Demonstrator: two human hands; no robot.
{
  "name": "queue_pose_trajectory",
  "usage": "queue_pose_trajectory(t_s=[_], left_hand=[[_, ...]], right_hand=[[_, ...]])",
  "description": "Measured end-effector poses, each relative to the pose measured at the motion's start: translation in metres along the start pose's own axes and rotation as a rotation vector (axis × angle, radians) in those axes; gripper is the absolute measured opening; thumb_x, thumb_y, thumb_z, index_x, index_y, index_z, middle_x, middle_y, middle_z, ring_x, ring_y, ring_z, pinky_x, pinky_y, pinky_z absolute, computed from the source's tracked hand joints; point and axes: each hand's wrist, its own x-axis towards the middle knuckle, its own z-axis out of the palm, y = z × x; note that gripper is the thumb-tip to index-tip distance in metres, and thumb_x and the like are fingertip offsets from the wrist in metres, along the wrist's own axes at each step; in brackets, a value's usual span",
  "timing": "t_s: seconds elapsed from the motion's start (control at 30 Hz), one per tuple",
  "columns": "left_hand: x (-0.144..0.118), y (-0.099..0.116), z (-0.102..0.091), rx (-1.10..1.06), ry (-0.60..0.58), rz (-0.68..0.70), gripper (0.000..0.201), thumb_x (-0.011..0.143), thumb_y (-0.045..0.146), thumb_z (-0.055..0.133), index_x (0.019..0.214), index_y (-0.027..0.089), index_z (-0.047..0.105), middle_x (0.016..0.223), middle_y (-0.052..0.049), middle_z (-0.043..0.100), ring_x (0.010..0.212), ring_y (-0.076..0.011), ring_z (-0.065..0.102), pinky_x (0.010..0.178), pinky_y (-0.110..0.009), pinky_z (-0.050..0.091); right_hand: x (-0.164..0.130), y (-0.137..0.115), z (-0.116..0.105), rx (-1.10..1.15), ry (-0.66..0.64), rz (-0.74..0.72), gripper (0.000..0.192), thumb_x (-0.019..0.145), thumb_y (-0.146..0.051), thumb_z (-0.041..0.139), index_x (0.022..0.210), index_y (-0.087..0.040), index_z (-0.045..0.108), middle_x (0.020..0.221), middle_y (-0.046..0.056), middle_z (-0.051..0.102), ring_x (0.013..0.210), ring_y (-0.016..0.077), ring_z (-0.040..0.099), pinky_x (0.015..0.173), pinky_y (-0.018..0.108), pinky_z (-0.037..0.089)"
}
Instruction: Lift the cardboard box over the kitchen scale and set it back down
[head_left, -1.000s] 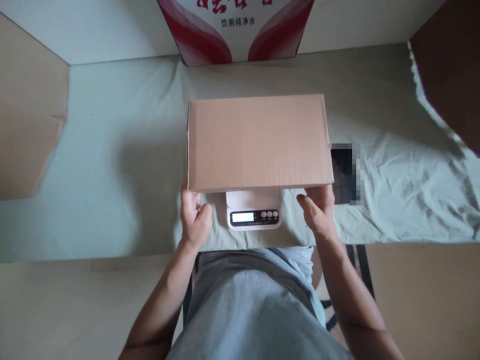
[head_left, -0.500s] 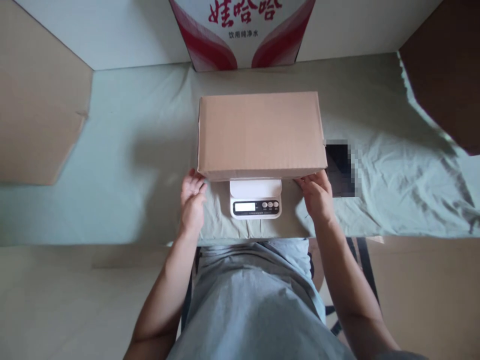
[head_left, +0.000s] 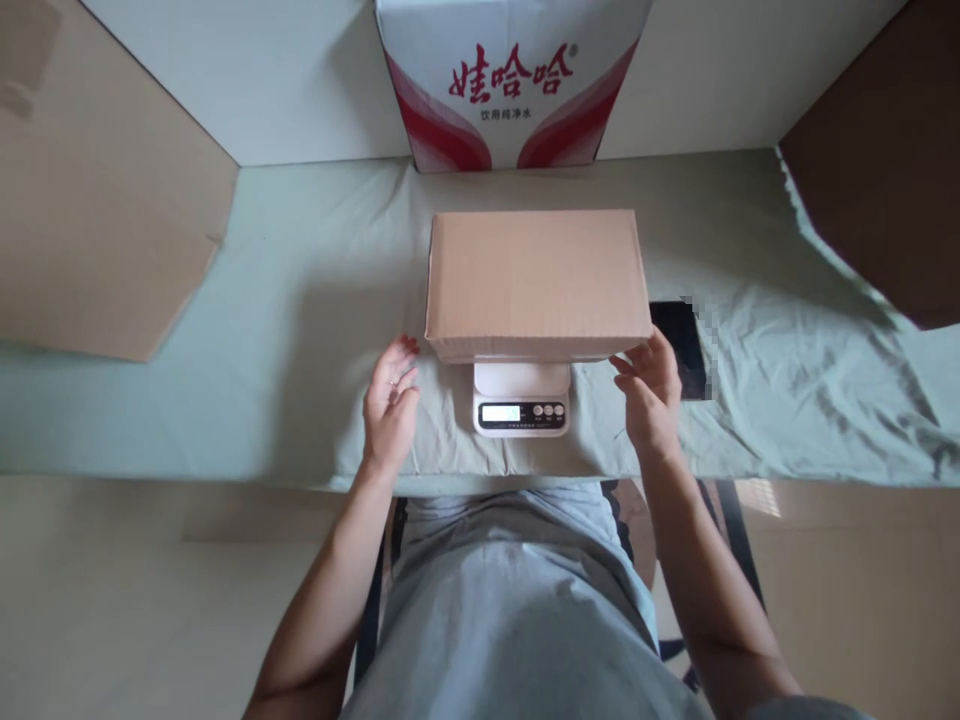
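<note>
A: From the head view, our cardboard box (head_left: 536,283) sits on the white scale (head_left: 522,398) at the bench (head_left: 225,400) middle.
B: Our left hand (head_left: 388,405) hangs just beside its near left corner, fingers spread, empty; our right hand (head_left: 651,392) is also spread, fingertips at the right corner.
A: We judge both should clear the box fully, so the lit display reads true.

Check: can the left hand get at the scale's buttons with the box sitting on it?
Probably yes. The box covers only the platform; the scale panel sticks out in front, uncovered. The left hand is open beside it, with nothing between.
</note>
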Motion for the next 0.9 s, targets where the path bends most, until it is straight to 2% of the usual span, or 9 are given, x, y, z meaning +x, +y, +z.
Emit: queue_pose_trajectory(t_s=[0.2,0.37,0.43,0.57,0.63,0.73,0.8,0.9], left_hand=[[0.005,0.012,0.024,0.175,-0.092,0.072,0.074,0.068,0.002,0.05,0.138,0.028,0.045,0.141,-0.008,0.051,0.133,-0.0245,0.047,0.112,-0.045,0.039],[0.005,0.024,0.044,0.256,-0.13,0.058,0.06,0.066,0.001,0.049,0.122,0.023,0.052,0.12,-0.008,0.059,0.121,-0.0224,0.055,0.114,-0.047,0.036],[0.013,0.032,0.05,0.239,-0.156,0.096,0.06,0.066,0.0,0.049,0.121,0.024,0.052,0.119,-0.007,0.059,0.121,-0.0212,0.055,0.115,-0.046,0.035],[0.049,0.046,0.061,0.16,-0.174,0.19,0.065,0.068,0.003,0.052,0.129,0.027,0.048,0.136,-0.006,0.052,0.133,-0.0226,0.045,0.118,-0.045,0.031],[0.07,0.047,0.067,0.122,-0.158,0.194,0.058,0.072,0.008,0.054,0.127,0.028,0.05,0.135,-0.005,0.053,0.134,-0.0229,0.045,0.117,-0.044,0.032],[0.093,0.04,0.073,0.098,-0.127,0.187,0.039,0.079,0.021,0.055,0.117,0.024,0.054,0.124,-0.006,0.059,0.122,-0.0234,0.053,0.109,-0.04,0.04],[0.1,0.033,0.073,0.123,-0.116,0.172,0.031,0.083,0.032,0.056,0.112,0.022,0.055,0.116,-0.006,0.062,0.111,-0.0236,0.057,0.102,-0.038,0.044],[0.1,0.021,0.072,0.17,-0.097,0.107,0.031,0.086,0.045,0.057,0.106,0.022,0.056,0.1,-0.005,0.063,0.099,-0.0233,0.059,0.097,-0.037,0.044]], right_hand=[[0.008,-0.013,0.009,-0.087,-0.105,-0.036,0.068,0.072,-0.033,0.066,0.136,-0.037,0.043,0.144,0.001,0.049,0.134,0.0263,0.046,0.111,0.05,0.04],[0.011,-0.025,0.014,-0.146,-0.158,-0.009,0.063,0.075,-0.029,0.064,0.135,-0.034,0.044,0.142,0.003,0.05,0.134,0.0259,0.046,0.117,0.049,0.034],[0.021,-0.032,0.016,-0.14,-0.147,-0.027,0.059,0.074,-0.027,0.063,0.131,-0.033,0.048,0.138,0.003,0.053,0.133,0.0262,0.047,0.118,0.05,0.033],[0.057,-0.039,0.025,-0.081,-0.131,-0.126,0.061,0.069,-0.025,0.062,0.129,-0.033,0.048,0.142,0.001,0.049,0.136,0.0277,0.044,0.117,0.05,0.034],[0.076,-0.035,0.031,-0.055,-0.132,-0.148,0.066,0.068,-0.024,0.059,0.131,-0.034,0.045,0.144,0.001,0.047,0.137,0.0279,0.042,0.116,0.05,0.035],[0.093,-0.02,0.038,-0.054,-0.129,-0.127,0.065,0.068,-0.024,0.054,0.131,-0.033,0.044,0.14,0.001,0.05,0.134,0.0275,0.045,0.114,0.051,0.038],[0.097,-0.01,0.042,-0.058,-0.122,-0.091,0.062,0.067,-0.023,0.051,0.129,-0.033,0.046,0.139,0.001,0.051,0.133,0.0268,0.046,0.113,0.05,0.039],[0.097,0.0,0.043,-0.048,-0.122,-0.038,0.061,0.066,-0.02,0.049,0.125,-0.033,0.049,0.134,-0.001,0.056,0.129,0.0251,0.049,0.111,0.045,0.04]])
